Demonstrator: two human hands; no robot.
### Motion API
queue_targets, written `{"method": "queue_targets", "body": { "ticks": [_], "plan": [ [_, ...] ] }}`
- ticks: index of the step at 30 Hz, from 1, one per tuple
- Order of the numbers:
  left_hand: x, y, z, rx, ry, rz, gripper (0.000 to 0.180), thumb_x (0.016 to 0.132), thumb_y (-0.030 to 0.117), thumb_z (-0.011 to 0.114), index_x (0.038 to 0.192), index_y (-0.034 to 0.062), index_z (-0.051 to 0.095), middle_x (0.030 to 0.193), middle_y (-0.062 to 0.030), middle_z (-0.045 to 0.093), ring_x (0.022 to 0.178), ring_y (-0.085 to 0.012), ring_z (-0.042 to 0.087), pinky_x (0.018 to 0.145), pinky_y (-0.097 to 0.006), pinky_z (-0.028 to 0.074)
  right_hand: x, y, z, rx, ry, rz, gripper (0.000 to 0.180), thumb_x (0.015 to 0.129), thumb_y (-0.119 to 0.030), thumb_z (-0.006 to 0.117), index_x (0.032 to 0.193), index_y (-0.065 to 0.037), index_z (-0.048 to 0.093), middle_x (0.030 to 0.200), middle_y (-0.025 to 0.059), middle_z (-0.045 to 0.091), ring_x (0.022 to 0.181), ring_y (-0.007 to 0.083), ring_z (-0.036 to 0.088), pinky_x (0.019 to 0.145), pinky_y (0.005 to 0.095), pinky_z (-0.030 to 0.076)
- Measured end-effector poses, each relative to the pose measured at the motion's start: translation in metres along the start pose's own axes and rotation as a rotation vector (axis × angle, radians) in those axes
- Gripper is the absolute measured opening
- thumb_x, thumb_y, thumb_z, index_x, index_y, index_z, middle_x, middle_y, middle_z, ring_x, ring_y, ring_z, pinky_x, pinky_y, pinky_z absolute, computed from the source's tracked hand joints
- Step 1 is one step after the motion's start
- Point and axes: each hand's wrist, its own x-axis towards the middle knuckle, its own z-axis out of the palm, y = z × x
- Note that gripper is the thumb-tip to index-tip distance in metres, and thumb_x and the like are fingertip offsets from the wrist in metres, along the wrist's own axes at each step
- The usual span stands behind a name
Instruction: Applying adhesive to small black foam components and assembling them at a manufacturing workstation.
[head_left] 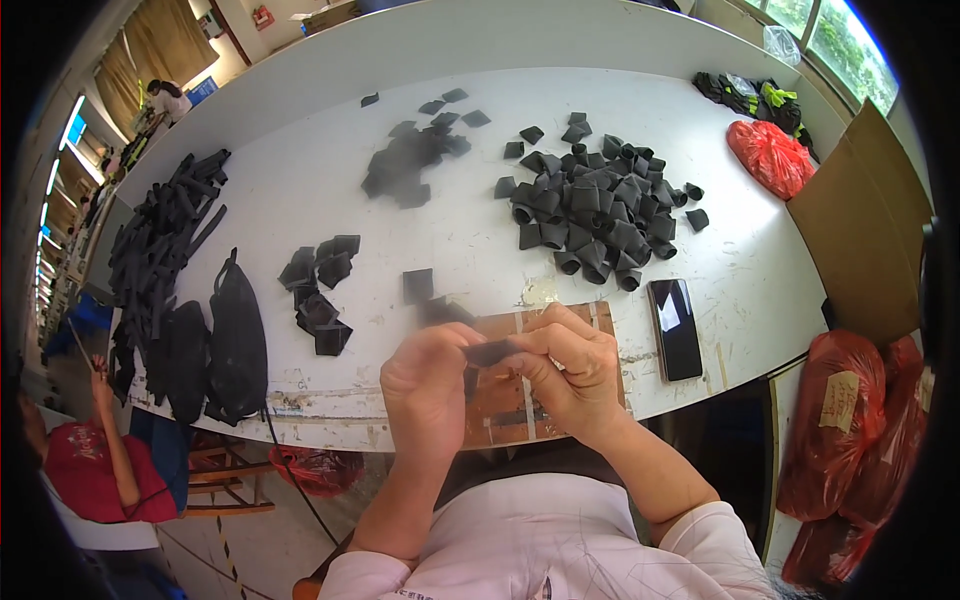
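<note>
Between my two hands, a small dark fabric piece (pixel 490 352) is stretched over the front of the table. My left hand (pixel 425 375) pinches its left end. The fingertips and thumb of my right hand (pixel 572 365) are closed on the other end. Below the hands lies a brown board (pixel 495 432) with pale strips across it, partly covered by them. Just beyond my left hand is a flat black square (pixel 418 287), with more dark pieces (pixel 445 310) partly hidden behind the fingers.
A big heap of rolled black pieces (pixel 600 200) spreads at the right centre; flatter piles (pixel 410 160) lie farther left. Black strips (pixel 165 240) cover the left end. A phone (pixel 677 330) rests right of the board. Red bags (pixel 770 158) and a cardboard sheet (pixel 860 220) stand right.
</note>
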Motion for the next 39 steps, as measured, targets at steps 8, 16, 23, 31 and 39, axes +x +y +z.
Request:
{"method": "queue_targets", "body": {
  "ticks": [8, 16, 23, 31, 39],
  "plan": [
    [-0.008, -0.008, -0.029, 0.753, 0.004, 0.115, 0.014, 0.077, -0.004, 0.053, 0.09, -0.0015, 0.056, 0.089, -0.0102, 0.058, 0.079, -0.0139, 0.055, 0.069, -0.024, 0.044, 0.036, -0.003, -0.039, 0.806, 0.083, 0.478, 0.02, 0.083, -0.018, 0.058, 0.075, 0.0, 0.059, 0.068, 0.0015, 0.056, 0.055, 0.0057, 0.046, 0.046, 0.0177, 0.035],
    [-0.03, -0.044, -0.081, 1.649, -0.445, 0.255, 0.026, 0.066, -0.004, 0.056, 0.092, -0.0008, 0.053, 0.1, -0.0159, 0.051, 0.09, -0.0329, 0.052, 0.078, -0.038, 0.044, -0.036, 0.039, -0.019, 0.366, -0.015, 0.772, 0.03, 0.088, -0.027, 0.05, 0.084, 0.001, 0.06, 0.062, -0.0009, 0.052, 0.054, 0.0043, 0.045, 0.049, 0.0173, 0.036],
    [-0.027, -0.049, -0.092, 1.794, -0.569, 0.407, 0.013, 0.069, -0.002, 0.058, 0.081, -0.0018, 0.054, 0.093, -0.0144, 0.052, 0.085, -0.0282, 0.054, 0.071, -0.035, 0.046, -0.073, 0.039, -0.002, 0.355, -0.17, 0.899, 0.027, 0.088, -0.022, 0.05, 0.08, 0.001, 0.06, 0.06, 0.0009, 0.053, 0.054, 0.0041, 0.043, 0.046, 0.0195, 0.035],
    [-0.038, -0.021, -0.043, 0.635, 0.102, -0.384, 0.005, 0.08, 0.005, 0.059, 0.078, 0.0004, 0.056, 0.071, 0.0022, 0.053, 0.058, -0.0029, 0.046, 0.052, -0.016, 0.038, -0.064, 0.018, 0.022, 0.148, -0.092, 0.467, 0.016, 0.071, -0.009, 0.066, 0.084, 0.0, 0.061, 0.071, 0.0096, 0.058, 0.062, 0.0207, 0.058, 0.057, 0.0295, 0.045],
    [-0.04, -0.04, -0.023, 1.233, 0.093, 0.55, 0.005, 0.08, -0.001, 0.055, 0.084, 0.0007, 0.054, 0.067, -0.0003, 0.055, 0.048, -0.0021, 0.043, 0.042, -0.016, 0.035, -0.058, 0.014, 0.034, -0.125, 0.046, 0.191, 0.017, 0.066, -0.003, 0.065, 0.083, -0.001, 0.06, 0.073, 0.0102, 0.056, 0.059, 0.0234, 0.055, 0.051, 0.0302, 0.045]
  ]
}}
